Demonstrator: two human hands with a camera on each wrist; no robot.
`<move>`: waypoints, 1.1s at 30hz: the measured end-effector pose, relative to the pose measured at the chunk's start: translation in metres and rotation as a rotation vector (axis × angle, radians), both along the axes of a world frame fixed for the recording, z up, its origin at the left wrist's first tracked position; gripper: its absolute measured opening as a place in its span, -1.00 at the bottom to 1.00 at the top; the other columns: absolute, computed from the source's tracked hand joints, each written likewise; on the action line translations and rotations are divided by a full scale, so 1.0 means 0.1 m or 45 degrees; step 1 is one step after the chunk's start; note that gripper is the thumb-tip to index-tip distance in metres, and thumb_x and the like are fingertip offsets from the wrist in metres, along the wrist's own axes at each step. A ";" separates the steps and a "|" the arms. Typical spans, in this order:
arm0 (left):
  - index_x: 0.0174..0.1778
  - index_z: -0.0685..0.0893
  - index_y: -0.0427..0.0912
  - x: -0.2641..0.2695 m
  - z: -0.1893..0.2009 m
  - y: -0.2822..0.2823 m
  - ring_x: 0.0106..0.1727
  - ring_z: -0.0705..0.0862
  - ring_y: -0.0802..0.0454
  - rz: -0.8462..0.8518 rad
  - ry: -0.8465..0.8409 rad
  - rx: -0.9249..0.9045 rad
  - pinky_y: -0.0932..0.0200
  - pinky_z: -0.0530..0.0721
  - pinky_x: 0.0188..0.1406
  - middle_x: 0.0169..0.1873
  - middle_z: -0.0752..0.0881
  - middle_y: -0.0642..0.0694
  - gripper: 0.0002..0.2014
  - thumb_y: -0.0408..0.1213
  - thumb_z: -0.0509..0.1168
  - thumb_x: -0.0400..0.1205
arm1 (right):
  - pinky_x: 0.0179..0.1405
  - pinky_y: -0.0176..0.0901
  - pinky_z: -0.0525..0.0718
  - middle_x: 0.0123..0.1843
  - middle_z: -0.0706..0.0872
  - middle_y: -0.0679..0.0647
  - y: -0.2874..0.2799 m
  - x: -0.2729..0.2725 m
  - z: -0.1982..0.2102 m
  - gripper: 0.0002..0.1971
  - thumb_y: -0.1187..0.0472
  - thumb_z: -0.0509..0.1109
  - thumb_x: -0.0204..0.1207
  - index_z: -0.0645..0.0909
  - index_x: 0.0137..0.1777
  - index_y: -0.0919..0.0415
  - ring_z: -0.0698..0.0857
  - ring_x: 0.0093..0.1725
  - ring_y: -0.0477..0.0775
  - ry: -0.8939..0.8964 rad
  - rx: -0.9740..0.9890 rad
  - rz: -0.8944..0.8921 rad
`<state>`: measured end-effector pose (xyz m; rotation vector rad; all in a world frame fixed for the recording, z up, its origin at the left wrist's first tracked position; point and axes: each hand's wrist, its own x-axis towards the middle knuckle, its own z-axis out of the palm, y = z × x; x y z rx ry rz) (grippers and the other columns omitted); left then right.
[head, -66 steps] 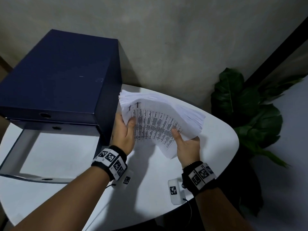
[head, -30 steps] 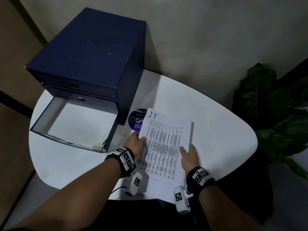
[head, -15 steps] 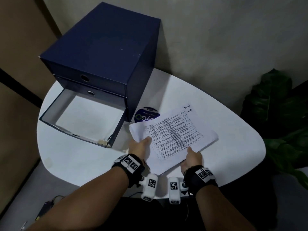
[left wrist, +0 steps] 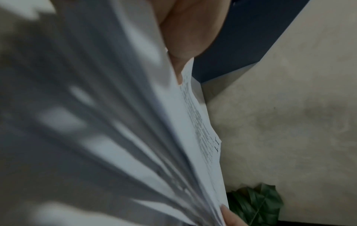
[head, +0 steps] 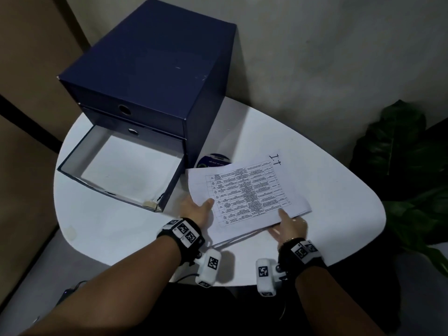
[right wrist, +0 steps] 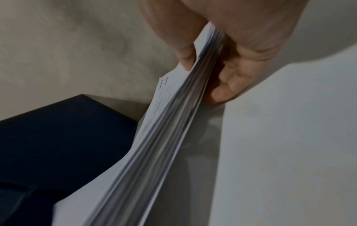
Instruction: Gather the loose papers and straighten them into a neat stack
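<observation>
A stack of white papers (head: 249, 197), topped by a printed table sheet marked "I.t", is held just above the white table (head: 339, 190), turned with its long side running left to right. My left hand (head: 197, 209) grips its near-left edge, thumb on top; the sheets (left wrist: 135, 137) fan apart in the left wrist view, with that hand (left wrist: 189, 35) at the top. My right hand (head: 289, 225) pinches the near-right edge. In the right wrist view this hand (right wrist: 228, 50) has its thumb above and fingers below the papers (right wrist: 164, 130). The stack's near edges are uneven.
A dark blue drawer box (head: 150, 76) stands at the back left, its lower drawer (head: 121, 170) pulled out and empty. A round dark sticker (head: 213, 161) lies partly under the papers. A green plant (head: 407, 185) stands beyond the table's right edge.
The fanned bundle came down from beside the box toward me. It then turned clockwise from upright to lying crosswise. Both hands kept hold and the sheets sit more squarely together.
</observation>
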<state>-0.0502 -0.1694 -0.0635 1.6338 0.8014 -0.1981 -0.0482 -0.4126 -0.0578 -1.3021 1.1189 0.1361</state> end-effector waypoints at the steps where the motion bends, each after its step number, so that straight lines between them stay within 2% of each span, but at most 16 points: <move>1: 0.20 0.78 -0.10 -0.02 0.02 0.07 0.10 0.81 -0.03 -0.018 -0.005 0.000 -0.02 0.73 0.24 0.07 0.84 0.02 -0.70 -0.17 0.50 0.56 | -0.23 0.11 0.81 0.14 0.76 0.31 -0.10 0.05 0.02 -0.67 0.26 0.53 0.49 0.61 0.23 0.24 0.77 0.04 0.32 -0.033 -0.103 -0.005; 3: 0.14 0.77 -0.08 -0.06 0.00 0.22 0.09 0.79 -0.05 -0.113 0.053 0.039 0.02 0.72 0.21 0.03 0.83 0.04 -0.72 -0.08 0.49 0.55 | 0.05 0.23 0.78 0.32 0.69 0.24 -0.30 0.17 0.05 -0.42 0.08 0.55 0.44 0.50 0.44 0.18 0.73 0.17 0.29 0.024 -0.355 0.096; 5: 0.06 0.71 -0.08 -0.10 0.03 0.29 0.03 0.74 -0.06 -0.262 0.167 0.108 0.15 0.65 0.09 -0.04 0.76 0.03 -0.69 0.05 0.46 0.56 | 0.28 0.23 0.68 0.34 0.68 0.13 -0.43 0.25 0.09 -0.41 -0.06 0.50 0.44 0.54 0.44 0.15 0.68 0.25 0.25 0.150 -0.611 0.429; 7: 0.11 0.71 -0.12 -0.11 0.04 0.33 0.02 0.76 -0.07 -0.242 0.258 0.076 0.16 0.66 0.03 -0.02 0.78 0.00 -0.51 0.18 0.50 0.44 | 0.24 0.20 0.71 0.29 0.72 0.12 -0.47 0.31 0.09 -0.47 -0.06 0.50 0.44 0.61 0.36 0.15 0.71 0.22 0.23 0.213 -0.735 0.688; 9: 0.13 0.76 -0.13 -0.11 0.00 0.34 0.01 0.82 -0.09 -0.102 0.257 -0.105 -0.01 0.76 0.13 -0.01 0.85 -0.01 -0.34 0.27 0.56 0.26 | 0.24 0.21 0.71 0.41 0.65 0.12 -0.45 0.34 0.11 -0.46 -0.01 0.49 0.47 0.56 0.43 0.14 0.69 0.28 0.24 0.235 -0.782 0.853; 10: 0.09 0.79 -0.12 -0.12 -0.06 0.35 0.02 0.83 -0.10 -0.061 0.234 -0.177 -0.08 0.75 0.18 -0.01 0.86 -0.02 -0.36 0.24 0.60 0.24 | 0.31 0.19 0.67 0.48 0.60 0.13 -0.43 0.35 0.14 -0.44 0.02 0.47 0.52 0.51 0.48 0.17 0.65 0.35 0.25 0.231 -0.797 0.916; 12: 0.06 0.78 -0.07 -0.15 0.06 0.32 0.07 0.80 -0.08 -0.098 0.147 -0.177 -0.01 0.69 0.23 0.03 0.84 -0.01 -0.63 0.01 0.60 0.43 | 0.42 0.06 0.56 0.51 0.56 0.18 -0.40 0.35 0.21 -0.47 0.11 0.43 0.59 0.46 0.52 0.28 0.58 0.43 0.27 0.220 -0.789 1.009; 13: 0.10 0.76 -0.06 -0.15 0.12 0.30 0.09 0.79 -0.08 -0.098 0.088 -0.135 0.02 0.69 0.22 0.05 0.83 -0.02 -0.75 -0.14 0.55 0.53 | 0.41 -0.01 0.52 0.49 0.56 0.21 -0.40 0.36 0.27 -0.49 0.16 0.41 0.62 0.45 0.51 0.33 0.57 0.44 0.27 0.189 -0.779 1.027; 15: 0.18 0.74 -0.18 -0.12 0.28 0.21 0.06 0.78 -0.04 -0.051 -0.104 -0.154 0.05 0.73 0.15 0.07 0.82 -0.08 -0.77 -0.35 0.47 0.61 | 0.35 -0.09 0.46 0.48 0.56 0.25 -0.41 0.36 0.39 -0.52 0.22 0.38 0.65 0.43 0.51 0.36 0.57 0.42 0.25 0.069 -0.752 0.997; 19: 0.18 0.69 -0.18 -0.02 0.66 -0.04 -0.02 0.80 0.25 -0.016 -0.476 -0.173 0.40 0.72 -0.08 -0.04 0.80 0.05 -0.76 -0.50 0.41 0.63 | 0.12 -0.26 0.60 0.23 0.73 0.17 -0.46 0.36 0.61 -0.69 0.35 0.38 0.63 0.53 0.35 0.32 0.70 0.17 0.13 -0.372 -0.676 0.614; 21: 0.21 0.69 -0.16 0.04 0.75 -0.09 0.04 0.76 0.40 -0.068 -0.598 -0.113 0.39 0.71 0.02 0.02 0.78 0.13 -0.72 -0.50 0.42 0.62 | 0.13 -0.33 0.63 0.18 0.71 0.13 -0.49 0.33 0.65 -0.67 0.37 0.40 0.61 0.54 0.35 0.35 0.69 0.15 0.08 -0.490 -0.719 0.492; 23: 0.32 0.67 -0.18 0.06 0.74 -0.10 0.14 0.72 0.46 -0.162 -0.626 -0.053 0.38 0.69 0.15 0.10 0.75 0.21 -0.66 -0.48 0.41 0.63 | 0.22 -0.21 0.58 0.22 0.70 0.19 -0.50 0.31 0.55 -0.60 0.29 0.45 0.59 0.51 0.38 0.40 0.67 0.23 0.13 -0.427 -0.723 0.472; 26: 0.34 0.65 -0.28 0.13 0.69 -0.07 0.00 0.70 0.54 -0.189 -0.521 0.039 0.32 0.72 0.16 0.01 0.74 0.21 -0.65 -0.48 0.42 0.62 | 0.37 -0.06 0.53 0.34 0.66 0.26 -0.50 0.29 0.40 -0.54 0.21 0.44 0.60 0.47 0.41 0.43 0.64 0.34 0.21 -0.272 -0.741 0.525; 28: 0.30 0.68 -0.30 0.25 0.71 -0.01 -0.04 0.76 0.32 -0.184 -0.438 0.055 0.26 0.76 0.11 0.00 0.78 0.06 -0.67 -0.44 0.45 0.61 | 0.37 -0.02 0.54 0.31 0.68 0.19 -0.52 0.32 0.46 -0.62 0.31 0.40 0.62 0.50 0.41 0.33 0.65 0.26 0.13 -0.390 -0.796 0.557; 30: 0.29 0.71 -0.29 0.36 0.69 0.08 0.05 0.79 0.06 -0.226 -0.275 0.064 0.26 0.74 0.07 0.05 0.81 -0.05 -0.66 -0.38 0.48 0.59 | 0.36 0.04 0.58 0.32 0.67 0.19 -0.56 0.36 0.53 -0.60 0.34 0.39 0.61 0.47 0.43 0.27 0.65 0.24 0.15 -0.413 -0.843 0.597; 33: 0.20 0.76 -0.31 0.33 0.42 0.17 0.09 0.80 -0.11 -0.295 0.136 0.049 0.10 0.72 0.10 0.08 0.82 -0.14 -0.66 -0.21 0.52 0.56 | 0.43 0.02 0.51 0.47 0.58 0.20 -0.57 0.38 0.44 -0.50 0.28 0.34 0.65 0.36 0.57 0.20 0.59 0.40 0.25 -0.115 -0.820 0.887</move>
